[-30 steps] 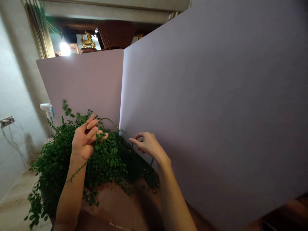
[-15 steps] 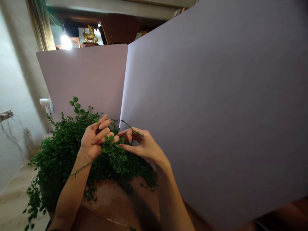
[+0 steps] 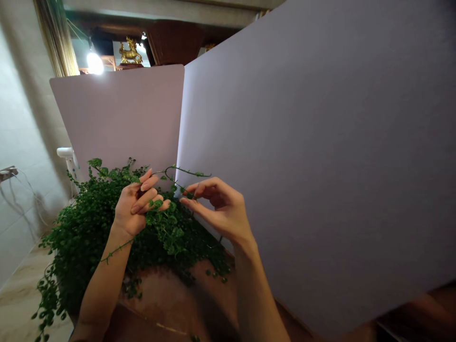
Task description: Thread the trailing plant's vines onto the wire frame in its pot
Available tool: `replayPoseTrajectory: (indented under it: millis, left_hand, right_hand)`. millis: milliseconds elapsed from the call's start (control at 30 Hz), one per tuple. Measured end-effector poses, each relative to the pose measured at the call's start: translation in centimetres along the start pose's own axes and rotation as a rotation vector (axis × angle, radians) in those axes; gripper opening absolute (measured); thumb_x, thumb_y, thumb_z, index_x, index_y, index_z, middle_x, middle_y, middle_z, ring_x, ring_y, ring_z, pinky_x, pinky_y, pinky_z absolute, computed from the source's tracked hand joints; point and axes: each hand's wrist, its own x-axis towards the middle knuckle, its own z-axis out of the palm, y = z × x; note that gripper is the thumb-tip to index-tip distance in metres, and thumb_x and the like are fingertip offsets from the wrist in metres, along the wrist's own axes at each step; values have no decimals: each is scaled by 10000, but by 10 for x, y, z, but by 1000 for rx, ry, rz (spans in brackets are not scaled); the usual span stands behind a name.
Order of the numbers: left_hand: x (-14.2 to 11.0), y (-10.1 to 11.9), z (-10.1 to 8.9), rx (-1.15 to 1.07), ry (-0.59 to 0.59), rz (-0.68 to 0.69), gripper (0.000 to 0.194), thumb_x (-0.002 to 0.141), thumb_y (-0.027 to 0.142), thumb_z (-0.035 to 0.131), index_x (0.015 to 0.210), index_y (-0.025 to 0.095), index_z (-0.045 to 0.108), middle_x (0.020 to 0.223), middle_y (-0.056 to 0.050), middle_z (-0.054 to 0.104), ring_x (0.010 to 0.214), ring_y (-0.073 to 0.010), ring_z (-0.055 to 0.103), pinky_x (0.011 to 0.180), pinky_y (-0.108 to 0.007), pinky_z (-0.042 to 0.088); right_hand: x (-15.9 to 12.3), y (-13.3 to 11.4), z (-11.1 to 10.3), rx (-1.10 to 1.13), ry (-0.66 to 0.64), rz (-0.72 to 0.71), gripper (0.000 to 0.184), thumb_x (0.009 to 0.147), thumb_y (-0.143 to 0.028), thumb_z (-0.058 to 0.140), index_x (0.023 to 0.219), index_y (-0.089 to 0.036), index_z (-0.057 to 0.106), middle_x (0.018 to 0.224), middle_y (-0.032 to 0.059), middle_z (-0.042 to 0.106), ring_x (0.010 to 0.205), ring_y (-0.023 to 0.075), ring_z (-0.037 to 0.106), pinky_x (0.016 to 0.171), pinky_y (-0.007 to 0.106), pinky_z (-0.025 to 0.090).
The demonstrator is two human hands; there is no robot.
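Observation:
My left hand is closed, with thumb and fingers gripping a thin green plant stem whose bare end forks out to the right. Below its fingers hangs a cluster of lobed green leaves. My right hand pinches the lower branch of that fork between thumb and forefinger; the exact contact is partly hidden. A thin sprig crosses my left forearm. Behind and beneath both hands spreads a dense mass of trailing greenery with small round leaves.
Greenery spills over a brown surface. Pale panels stand behind and to the right, meeting at a corner. A lit bulb and a golden figurine show above them. At left are a white device and a wall socket with cables.
My right hand has moved slightly right and up, away from the left hand, and now pinches the lower stem branch. The upper leafy tip at left has dropped. The view has shifted slightly.

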Motion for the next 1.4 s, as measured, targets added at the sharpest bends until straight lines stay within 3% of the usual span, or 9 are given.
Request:
replayPoseTrajectory:
  millis: [300,500,633,833,1000,1233,1400]
  left_hand:
    - [1,-3,0,2,-14,-35,501,1052,286,203,580,195,346,372,98,29,326,-79,112,496,-232,404]
    - [3,-6,-2,24,-56,-52,504,1046,264,198,576,188,365,361,95,45,349,-79,52,504,-228,401]
    - [3,-6,-3,34,-64,-52,505,1046,265,196,578,187,369,362,93,46,359,-83,34,512,-228,410]
    - [3,-6,-3,31,-76,-48,511,1049,273,201,578,188,379,355,95,57,376,-86,13,519,-234,404]
    - [2,-6,-3,28,-78,-40,503,1047,269,206,581,190,379,354,97,56,378,-86,11,515,-234,386]
    - [1,-5,-2,26,-83,-45,499,1046,273,187,580,192,343,344,95,63,379,-85,-3,516,-234,372]
    - [0,-6,-1,12,-77,-74,476,1047,274,192,594,189,311,352,96,57,389,-80,2,548,-234,385]
  right_hand:
    - [2,-4,-7,58,265,-96,137,725,-231,811,827,-238,720,850,16,727,747,164,684,663,335,632]
    - [3,-13,-2,54,400,-86,227,715,-235,834,876,-239,675,793,7,749,686,173,726,670,331,658]
    - [3,-14,0,80,411,-172,311,749,-198,806,968,-252,592,771,-37,738,637,156,723,625,298,645]
    - [-1,-7,-8,-108,304,-237,154,872,-135,661,989,-234,680,861,0,733,737,157,728,720,336,624]
    - [-2,-1,-12,-280,270,-277,248,804,-122,734,1027,-225,696,889,7,747,787,171,732,769,347,625]
    - [0,1,-16,-496,370,-313,137,821,-166,726,943,-221,696,830,2,739,686,148,691,687,330,593]
    - [1,-1,-17,-488,350,-359,141,782,-117,727,883,-201,676,768,5,683,640,140,626,631,328,556]
